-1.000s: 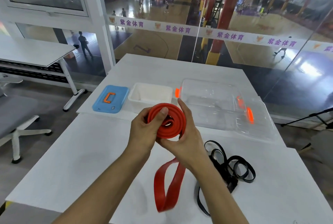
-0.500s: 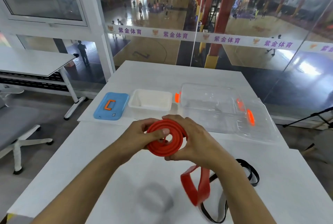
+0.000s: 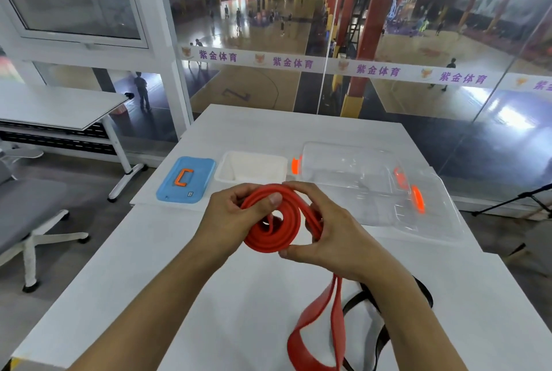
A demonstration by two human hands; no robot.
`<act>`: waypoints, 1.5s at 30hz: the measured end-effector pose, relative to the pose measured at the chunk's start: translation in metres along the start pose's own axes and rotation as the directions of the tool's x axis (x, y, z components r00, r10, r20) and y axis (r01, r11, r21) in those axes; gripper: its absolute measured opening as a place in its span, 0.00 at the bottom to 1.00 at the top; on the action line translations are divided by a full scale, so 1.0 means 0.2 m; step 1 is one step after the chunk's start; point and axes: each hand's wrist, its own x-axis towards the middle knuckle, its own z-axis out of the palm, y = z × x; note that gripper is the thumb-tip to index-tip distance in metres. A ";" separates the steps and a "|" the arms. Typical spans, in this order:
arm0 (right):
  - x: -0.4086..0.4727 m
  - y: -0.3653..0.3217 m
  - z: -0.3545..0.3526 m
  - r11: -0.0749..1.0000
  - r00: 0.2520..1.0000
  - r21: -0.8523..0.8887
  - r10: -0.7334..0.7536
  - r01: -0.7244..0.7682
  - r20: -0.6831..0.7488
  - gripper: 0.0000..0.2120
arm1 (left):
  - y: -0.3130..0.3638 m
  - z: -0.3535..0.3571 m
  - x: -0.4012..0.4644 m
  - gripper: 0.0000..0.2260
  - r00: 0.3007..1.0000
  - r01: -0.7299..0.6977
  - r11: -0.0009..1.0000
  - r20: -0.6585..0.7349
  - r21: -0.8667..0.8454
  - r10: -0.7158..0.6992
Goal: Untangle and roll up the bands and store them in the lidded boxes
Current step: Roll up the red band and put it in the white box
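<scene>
A red band [image 3: 276, 233] is partly wound into a flat coil held above the white table [image 3: 149, 266]. My left hand [image 3: 231, 218] grips the coil's left side, thumb pressed on its top edge. My right hand [image 3: 325, 230] grips the right side with fingers curled over the outer wrap. The band's loose tail [image 3: 322, 326] hangs below my right wrist and loops near the table's front. A black band [image 3: 388, 331] lies tangled on the table under my right forearm, partly hidden. An open white box [image 3: 252, 169] and an open clear box [image 3: 343, 167] stand at the back.
A blue lid [image 3: 186, 179] with an orange handle lies left of the white box. The clear lid [image 3: 427, 206] with orange clips lies at the right. A grey chair [image 3: 27, 212] and a second table [image 3: 59, 107] stand on the left. A glass wall runs behind.
The coil has been turned and lowered a little between my hands. The loose red tail has swung from under the coil toward the right, beneath my right wrist.
</scene>
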 end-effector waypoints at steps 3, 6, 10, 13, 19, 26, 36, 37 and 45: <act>-0.01 0.00 0.03 0.998 0.999 0.055 0.011 -0.009 -0.037 0.49 | 0.00 0.03 0.00 0.20 0.991 -0.008 0.998 -0.132 -0.059 0.001; -0.02 0.00 0.10 0.994 0.995 0.110 0.028 -0.017 -0.098 0.55 | 0.00 0.08 0.01 0.19 0.963 -0.010 0.996 -0.270 -0.087 -0.014; -0.02 -0.01 0.23 0.988 0.974 0.156 0.052 -0.018 -0.219 0.60 | -0.02 0.17 -0.01 0.13 0.930 0.031 0.988 -0.359 -0.151 -0.084; -0.02 -0.02 0.27 0.978 0.945 0.206 0.103 -0.038 -0.312 0.57 | -0.04 0.22 -0.04 0.15 0.945 0.094 0.980 -0.292 -0.177 -0.144; -0.01 0.04 0.16 0.996 0.980 0.080 0.045 -0.030 -0.196 0.53 | -0.10 0.13 -0.04 0.16 0.966 0.246 0.961 -0.047 -0.126 -0.254; 0.02 0.04 -0.03 0.998 0.997 -0.018 -0.060 0.061 0.046 0.51 | 0.03 -0.06 0.11 0.24 0.924 0.111 0.985 0.351 0.135 -0.153; 0.01 0.06 -0.03 0.989 0.999 0.148 -0.023 0.020 0.025 0.54 | -0.02 0.02 0.09 0.19 0.998 0.047 0.999 0.038 -0.026 -0.046; 0.01 0.07 0.00 0.982 1.000 0.188 -0.026 0.022 0.017 0.55 | -0.04 0.04 0.08 0.20 0.998 0.066 0.995 -0.015 -0.081 -0.067; 0.03 0.03 0.23 0.965 0.966 0.262 0.080 -0.013 -0.246 0.57 | -0.10 0.20 0.02 0.22 0.960 0.081 0.963 -0.241 -0.256 -0.145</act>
